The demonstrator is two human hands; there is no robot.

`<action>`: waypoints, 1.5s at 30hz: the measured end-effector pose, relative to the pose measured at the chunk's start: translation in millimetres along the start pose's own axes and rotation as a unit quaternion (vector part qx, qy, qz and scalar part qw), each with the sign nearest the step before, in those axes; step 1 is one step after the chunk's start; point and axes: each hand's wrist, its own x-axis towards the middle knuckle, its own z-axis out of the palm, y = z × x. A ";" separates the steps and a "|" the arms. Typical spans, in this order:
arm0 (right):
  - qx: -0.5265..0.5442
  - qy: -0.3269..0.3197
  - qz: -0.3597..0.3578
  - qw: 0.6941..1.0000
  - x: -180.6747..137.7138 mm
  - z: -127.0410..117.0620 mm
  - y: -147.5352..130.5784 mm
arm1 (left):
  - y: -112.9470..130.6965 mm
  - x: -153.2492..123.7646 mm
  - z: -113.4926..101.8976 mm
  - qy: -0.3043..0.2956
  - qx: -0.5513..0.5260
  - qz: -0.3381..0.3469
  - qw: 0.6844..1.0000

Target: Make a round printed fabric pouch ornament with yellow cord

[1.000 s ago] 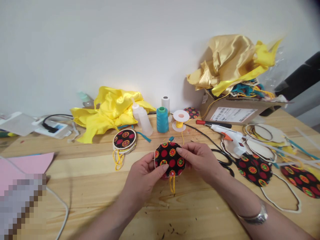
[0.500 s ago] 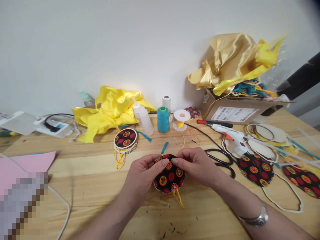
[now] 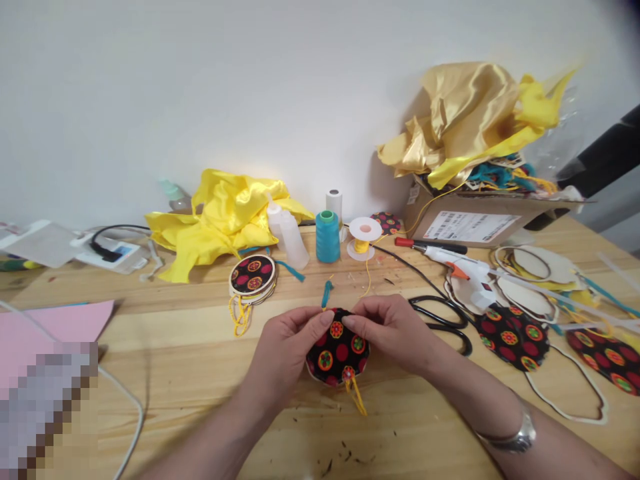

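A round disc covered in black fabric with red and yellow flowers (image 3: pixel 341 352) lies on the wooden table (image 3: pixel 200 373) in front of me. My left hand (image 3: pixel 290 350) and my right hand (image 3: pixel 393 333) both pinch its upper edge, thumbs and fingertips pressed together. A teal ribbon loop (image 3: pixel 327 293) sticks out at the disc's top and a yellow cord (image 3: pixel 356 393) hangs from its bottom. A watch sits on my right wrist.
A stack of finished discs (image 3: pixel 253 275), a squeeze bottle (image 3: pixel 289 237), a teal thread cone (image 3: pixel 327 237), a yellow cord spool (image 3: pixel 365 237), black scissors (image 3: pixel 443 320) and a glue gun (image 3: pixel 463 273) lie behind. Yellow satin (image 3: pixel 220 217) and a cardboard box (image 3: pixel 470 223) stand at the back. Pink paper (image 3: pixel 45 327) lies left.
The disc came down from a tilted hold onto the table, and both hands shifted from its sides to pinch its top edge; since half a second ago almost nothing moved.
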 end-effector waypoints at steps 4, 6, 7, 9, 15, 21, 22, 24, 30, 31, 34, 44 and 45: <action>0.048 0.019 0.018 0.998 3.2 -6.9 3.1 | 1.5 -0.6 1.2 -0.010 -0.061 0.043 0.997; 0.086 0.023 0.031 0.996 4.6 -9.1 6.0 | 3.2 -1.4 2.5 -0.024 -0.058 0.065 0.996; 0.101 0.023 0.036 0.994 5.2 -9.7 7.6 | 3.8 -1.7 3.0 -0.035 -0.054 0.076 0.995; 0.113 0.023 0.042 0.992 5.9 -10.3 10.4 | 4.5 -2.2 3.4 -0.060 -0.035 0.095 0.993; 0.106 0.017 0.034 0.994 5.5 -11.2 11.4 | 1.2 -1.7 1.5 -0.119 0.039 0.087 0.988; 0.102 0.015 0.027 0.994 6.1 -10.8 9.7 | -3.3 -0.6 2.0 -0.110 0.044 0.054 0.991; 0.105 0.012 0.026 0.994 6.2 -10.6 9.9 | -3.4 -0.4 2.3 -0.108 0.045 0.050 0.992; 0.121 0.007 0.029 0.992 6.1 -10.2 9.9 | -3.4 -0.1 2.7 -0.104 0.047 0.044 0.992; 0.146 0.015 0.041 0.988 4.7 -9.8 6.1 | -3.9 0.8 2.7 -0.102 0.048 0.036 0.993; 0.142 0.016 0.039 0.989 4.7 -9.9 6.0 | -4.0 0.8 2.7 -0.100 0.045 0.041 0.993; 0.139 0.007 0.038 0.990 5.1 -10.5 7.3 | -3.4 0.1 3.4 -0.095 0.043 0.050 0.993; -0.141 0.274 -0.223 0.925 -3.0 -6.9 5.0 | 0.0 0.0 1.9 -0.070 0.029 0.063 0.995; -0.170 0.267 -0.256 0.913 -4.9 -5.3 4.0 | 0.2 0.3 1.6 -0.070 0.030 0.066 0.995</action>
